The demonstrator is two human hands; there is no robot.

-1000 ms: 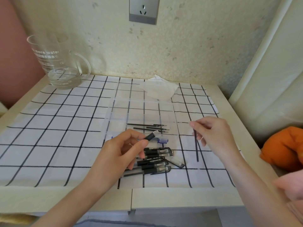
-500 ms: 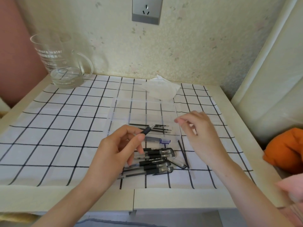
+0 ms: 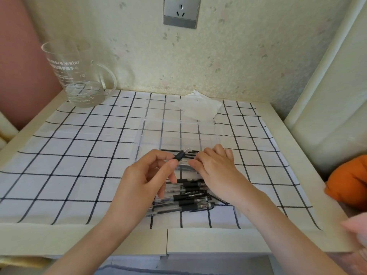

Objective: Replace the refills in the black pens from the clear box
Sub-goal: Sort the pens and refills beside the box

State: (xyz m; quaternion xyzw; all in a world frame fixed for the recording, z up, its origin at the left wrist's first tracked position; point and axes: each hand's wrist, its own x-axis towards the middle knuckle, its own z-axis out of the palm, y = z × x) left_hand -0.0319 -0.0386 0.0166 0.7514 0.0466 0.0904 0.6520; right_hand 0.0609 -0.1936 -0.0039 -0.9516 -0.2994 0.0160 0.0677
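My left hand pinches a pen barrel by its black grip, with the clear open end pointing up and right over the front of the clear box. Thin black refills lie inside the box along its front wall. My right hand reaches down onto those refills just right of the barrel; its fingertips are hidden, and nothing shows in its grasp. A pile of black pens lies on the checked cloth under both hands. A loose refill lies by my right wrist.
A glass jug with a little water stands at the back left. A crumpled tissue lies behind the box. An orange soft object sits off the table's right edge. A wall socket is above.
My right hand let go of the refill it held, leaving it on the cloth, and moved left into the box. My left hand lifted the barrel slightly toward the box.
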